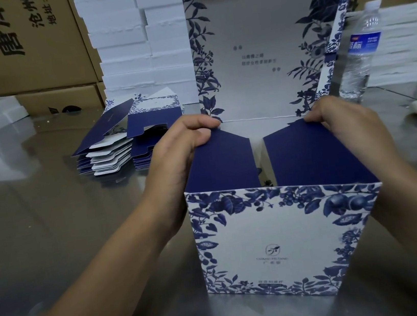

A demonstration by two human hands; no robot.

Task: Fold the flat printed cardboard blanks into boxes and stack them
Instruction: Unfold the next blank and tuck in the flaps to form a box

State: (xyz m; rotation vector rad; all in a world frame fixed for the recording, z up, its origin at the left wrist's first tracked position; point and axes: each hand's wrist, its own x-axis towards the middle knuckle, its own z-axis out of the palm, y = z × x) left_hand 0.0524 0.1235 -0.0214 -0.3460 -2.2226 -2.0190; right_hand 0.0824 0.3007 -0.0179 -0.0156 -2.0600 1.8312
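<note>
Box (280, 241) stands on the surface (52, 233) before me, lid up. I see the left hand (175, 157) pinching the left flap (224, 163) and the right hand (350, 124) pinching the right flap (308, 154). Flat blanks (110, 150) lie stacked beyond.

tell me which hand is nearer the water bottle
Right. The right hand grips a blue flap left of the water bottle; the left hand grips the other flap, farther left across the box.
</note>
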